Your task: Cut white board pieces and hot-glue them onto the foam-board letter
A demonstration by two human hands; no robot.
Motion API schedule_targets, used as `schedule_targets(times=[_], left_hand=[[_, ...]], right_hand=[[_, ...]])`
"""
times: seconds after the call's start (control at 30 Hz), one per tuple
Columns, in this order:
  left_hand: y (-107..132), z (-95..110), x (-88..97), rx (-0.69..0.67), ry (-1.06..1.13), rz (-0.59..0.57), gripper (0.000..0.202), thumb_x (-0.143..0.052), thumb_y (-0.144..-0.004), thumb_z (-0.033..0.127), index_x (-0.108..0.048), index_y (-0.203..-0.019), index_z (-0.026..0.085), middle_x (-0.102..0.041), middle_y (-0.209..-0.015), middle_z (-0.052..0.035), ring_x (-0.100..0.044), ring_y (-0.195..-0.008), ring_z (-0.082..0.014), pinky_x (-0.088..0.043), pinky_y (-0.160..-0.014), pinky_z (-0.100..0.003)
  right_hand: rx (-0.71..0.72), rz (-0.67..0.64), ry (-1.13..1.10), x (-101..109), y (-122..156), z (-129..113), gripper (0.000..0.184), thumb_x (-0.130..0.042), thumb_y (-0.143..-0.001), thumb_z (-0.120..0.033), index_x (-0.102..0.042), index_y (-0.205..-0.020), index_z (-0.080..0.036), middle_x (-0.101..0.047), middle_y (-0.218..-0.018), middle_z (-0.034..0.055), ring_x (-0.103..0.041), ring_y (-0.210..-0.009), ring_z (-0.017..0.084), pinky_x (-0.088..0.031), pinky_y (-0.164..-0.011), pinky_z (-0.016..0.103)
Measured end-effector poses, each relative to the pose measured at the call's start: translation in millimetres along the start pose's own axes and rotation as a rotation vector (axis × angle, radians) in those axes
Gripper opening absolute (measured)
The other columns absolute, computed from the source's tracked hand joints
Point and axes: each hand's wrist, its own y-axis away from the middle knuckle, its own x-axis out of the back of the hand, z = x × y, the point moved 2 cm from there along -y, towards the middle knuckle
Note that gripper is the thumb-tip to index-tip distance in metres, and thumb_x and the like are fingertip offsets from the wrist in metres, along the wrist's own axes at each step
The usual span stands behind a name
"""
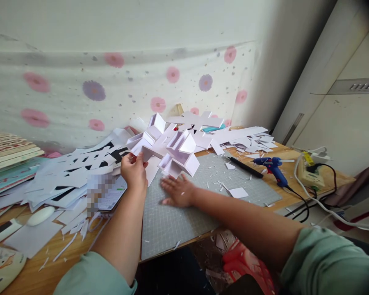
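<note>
A white foam-board model (164,145) made of several joined open boxes is held up over the far left part of the grey cutting mat (172,229). My left hand (133,170) pinches its near left edge between thumb and fingers. Low over the mat, my right hand (178,190) has its fingers spread, palm down, just below the model's near corner; whether it touches the mat I cannot tell. White scraps (238,192) and thin slivers lie on the mat, with a black-handled cutter (246,167) at its far right edge.
At right are a blue glue gun (272,170) and a power strip (309,174) with cables. Cut white sheets (76,168) cover the table's left, beside stacked boards (10,153). More scraps (252,141) are piled at the back. A red stool (246,262) stands below the table edge.
</note>
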Motion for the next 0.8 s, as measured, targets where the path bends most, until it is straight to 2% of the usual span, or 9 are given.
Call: schedule_targets(times=[0.1, 0.17, 0.27, 0.37, 0.4, 0.47, 0.53, 0.67, 0.8], left_hand=[[0.9, 0.1, -1.7, 0.014, 0.000, -0.004, 0.026, -0.071, -0.073, 0.028, -0.058, -0.093, 0.019, -0.060, -0.086, 0.0000, -0.059, -0.064, -0.0097, -0.057, -0.062, -0.027], [2.3, -0.4, -3.7, 0.019, -0.008, -0.005, 0.026, -0.071, -0.072, 0.027, -0.058, -0.093, 0.018, -0.059, -0.085, 0.0004, -0.059, -0.065, -0.0097, -0.057, -0.062, -0.027], [5.1, -1.9, -6.7, 0.017, -0.027, -0.011, 0.027, -0.072, -0.072, 0.027, -0.058, -0.094, 0.018, -0.060, -0.087, 0.0004, -0.061, -0.067, -0.0102, -0.057, -0.062, -0.025], [7.3, -2.9, -7.9, 0.016, -0.054, -0.032, 0.028, -0.071, -0.072, 0.026, -0.059, -0.095, 0.019, -0.062, -0.088, 0.0003, -0.061, -0.068, -0.0102, -0.057, -0.062, -0.024], [7.8, -3.1, -7.8, 0.016, -0.062, -0.042, 0.027, -0.070, -0.072, 0.026, -0.059, -0.096, 0.019, -0.062, -0.088, 0.0002, -0.061, -0.068, -0.0101, -0.057, -0.062, -0.024], [8.4, -3.4, -7.6, 0.014, -0.075, -0.061, 0.027, -0.070, -0.072, 0.026, -0.059, -0.096, 0.018, -0.063, -0.089, 0.0001, -0.061, -0.068, -0.0098, -0.057, -0.062, -0.024], [9.3, -4.2, -7.8, 0.012, -0.082, -0.074, 0.027, -0.070, -0.072, 0.026, -0.060, -0.096, 0.018, -0.064, -0.090, -0.0002, -0.061, -0.068, -0.0099, -0.057, -0.062, -0.024], [12.7, -7.4, -11.5, 0.022, -0.089, -0.106, 0.028, -0.071, -0.070, 0.025, -0.062, -0.095, 0.018, -0.066, -0.090, -0.0013, -0.063, -0.070, -0.0115, -0.057, -0.061, -0.023], [16.7, -11.2, -16.1, 0.036, -0.098, -0.146, 0.029, -0.072, -0.071, 0.025, -0.063, -0.097, 0.018, -0.067, -0.091, -0.0022, -0.065, -0.070, -0.0131, -0.058, -0.060, -0.025]], right_hand=[[-0.245, 0.040, 0.028, 17.4, 28.7, 66.2, 0.074, -0.037, -0.104, -0.058, -0.026, -0.158, -0.007, -0.018, -0.159, 0.0234, -0.009, -0.149, 0.041, -0.009, -0.115, 0.072], [-0.341, 0.059, 0.036, 21.6, 48.3, 74.1, 0.069, -0.033, -0.107, -0.051, -0.023, -0.159, -0.007, -0.014, -0.159, 0.0248, -0.008, -0.148, 0.044, -0.012, -0.111, 0.077], [-0.195, 0.040, 0.026, 8.4, 65.2, 19.3, 0.075, -0.039, -0.105, -0.057, -0.022, -0.159, -0.008, -0.012, -0.161, 0.0191, -0.010, -0.149, 0.038, -0.013, -0.118, 0.068], [0.168, -0.013, -0.006, -17.3, 71.8, -60.8, 0.079, -0.047, -0.097, -0.071, -0.025, -0.159, -0.027, -0.013, -0.162, -0.0012, -0.008, -0.152, 0.023, -0.009, -0.124, 0.054], [0.301, 0.003, 0.000, -24.2, 74.1, -78.8, 0.074, -0.044, -0.100, -0.068, -0.029, -0.158, -0.023, -0.017, -0.162, 0.0020, -0.011, -0.152, 0.025, -0.009, -0.123, 0.058], [0.359, 0.046, 0.024, -32.9, 80.5, -87.4, 0.067, -0.039, -0.104, -0.062, -0.031, -0.157, -0.022, -0.019, -0.161, 0.0029, -0.012, -0.151, 0.025, -0.013, -0.122, 0.060], [0.272, 0.037, 0.041, -34.9, 92.0, -63.7, 0.069, -0.044, -0.103, -0.062, -0.029, -0.158, -0.023, -0.017, -0.162, 0.0032, -0.013, -0.151, 0.026, -0.016, -0.121, 0.059], [0.117, 0.015, 0.085, -20.6, 129.0, 28.1, 0.076, -0.053, -0.099, -0.062, -0.021, -0.159, -0.028, -0.012, -0.162, 0.0014, -0.009, -0.152, 0.023, -0.007, -0.123, 0.054], [-0.139, 0.049, 0.112, 2.3, 155.8, 102.0, 0.064, -0.048, -0.104, -0.048, -0.028, -0.158, -0.021, -0.017, -0.161, 0.0100, -0.013, -0.150, 0.032, -0.002, -0.118, 0.066]])
